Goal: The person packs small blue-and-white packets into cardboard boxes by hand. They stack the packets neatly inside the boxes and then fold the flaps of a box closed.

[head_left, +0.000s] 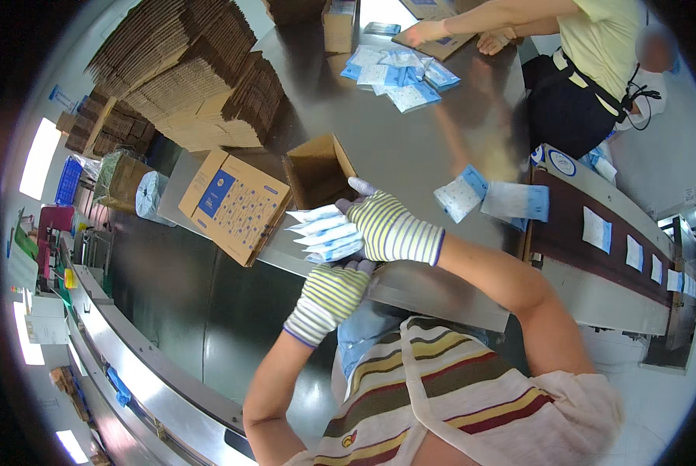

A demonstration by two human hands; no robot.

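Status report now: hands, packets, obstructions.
Right hand gripping white-and-blue packets, left hand at their near side. Open carton just beyond. Flattened cartons left of it, not blocking.

the box (318,167) stands on the table (371,144), left of conveyor (563,220)

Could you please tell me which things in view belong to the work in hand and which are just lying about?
Seemingly part of the work:
packet stack, at the left hand and right hand
open cardboard box beside it
packets on the belt

Apparently just lying about:
blue crate, far left
blue cloth-like item, lower left
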